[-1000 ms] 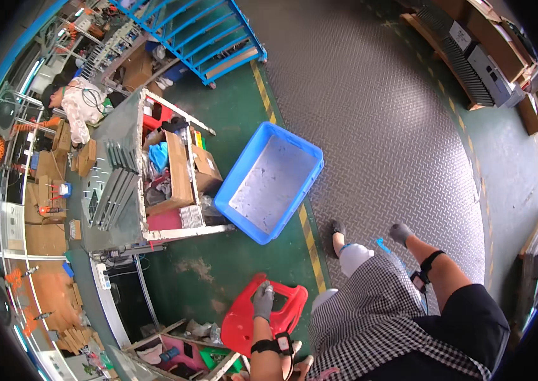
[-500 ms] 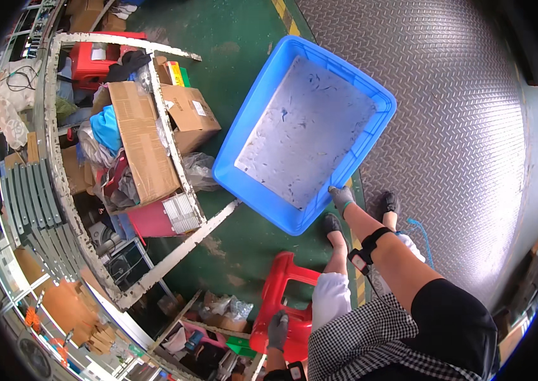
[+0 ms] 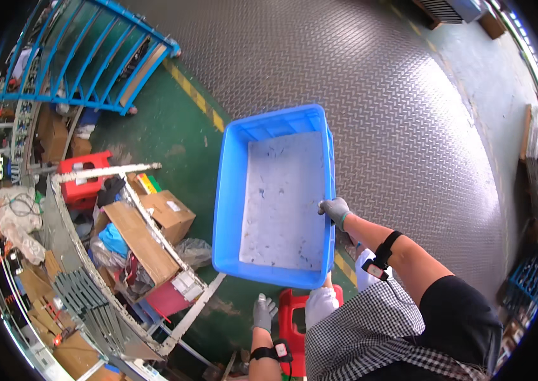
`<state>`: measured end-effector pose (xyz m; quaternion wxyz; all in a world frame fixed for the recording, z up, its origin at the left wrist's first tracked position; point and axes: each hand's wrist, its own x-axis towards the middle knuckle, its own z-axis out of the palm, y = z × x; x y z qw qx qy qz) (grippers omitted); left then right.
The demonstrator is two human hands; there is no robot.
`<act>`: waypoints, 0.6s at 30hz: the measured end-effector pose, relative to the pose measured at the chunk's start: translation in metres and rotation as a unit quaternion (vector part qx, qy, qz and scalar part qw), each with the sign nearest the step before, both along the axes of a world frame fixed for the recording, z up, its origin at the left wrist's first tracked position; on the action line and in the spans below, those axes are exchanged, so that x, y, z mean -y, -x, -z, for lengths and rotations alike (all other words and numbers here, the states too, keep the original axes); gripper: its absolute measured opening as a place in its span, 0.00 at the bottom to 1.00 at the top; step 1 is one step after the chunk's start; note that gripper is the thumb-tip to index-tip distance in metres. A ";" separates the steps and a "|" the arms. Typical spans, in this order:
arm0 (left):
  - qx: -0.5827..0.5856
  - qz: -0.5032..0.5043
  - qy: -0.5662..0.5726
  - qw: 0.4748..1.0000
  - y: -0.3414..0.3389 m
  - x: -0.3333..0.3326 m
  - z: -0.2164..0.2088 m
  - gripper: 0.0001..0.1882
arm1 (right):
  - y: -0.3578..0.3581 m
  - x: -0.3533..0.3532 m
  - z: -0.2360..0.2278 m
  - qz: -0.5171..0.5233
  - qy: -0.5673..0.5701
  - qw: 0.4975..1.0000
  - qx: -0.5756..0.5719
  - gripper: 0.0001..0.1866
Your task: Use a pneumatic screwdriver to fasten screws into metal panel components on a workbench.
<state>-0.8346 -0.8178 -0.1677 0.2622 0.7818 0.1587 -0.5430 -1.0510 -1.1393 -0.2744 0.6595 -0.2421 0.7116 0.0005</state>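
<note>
A large blue plastic bin (image 3: 225,209) hangs in front of me, its pale floor strewn with small dark scraps. My right hand (image 3: 336,211), in a grey glove, is closed round the bin's right rim. Below the bin's lower left corner is my left hand (image 3: 264,312), also gloved in grey, its fingers apart with nothing in them. It does not touch the bin. A red plastic stool (image 3: 291,320) stands just right of my left hand, partly hidden by the bin and my apron.
To the left, a chipped white metal frame (image 3: 186,317) surrounds cardboard boxes (image 3: 167,213), cloth and plastic bags. Another red stool (image 3: 81,184) stands behind it. A blue metal rack (image 3: 103,60) is at the far left. Patterned metal plate flooring (image 3: 396,140) lies right of a yellow-black stripe.
The bin has turned more upright in view and shifted down, still in my right hand. My left hand has risen from the red stool toward the bin. My view has shifted, showing the blue rack.
</note>
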 end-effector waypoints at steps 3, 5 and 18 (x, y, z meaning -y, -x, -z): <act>-0.142 -0.056 -0.009 0.988 0.005 0.066 -0.015 0.34 | 0.074 0.020 -0.075 0.034 -0.022 0.999 0.024 0.13; -0.197 -0.087 0.044 0.976 0.053 0.128 -0.029 0.34 | 0.147 0.017 -0.053 0.079 -0.003 0.997 0.023 0.13; -0.075 0.235 0.103 0.964 0.481 0.521 0.050 0.05 | 0.591 0.143 -0.098 0.399 0.064 0.913 0.051 0.17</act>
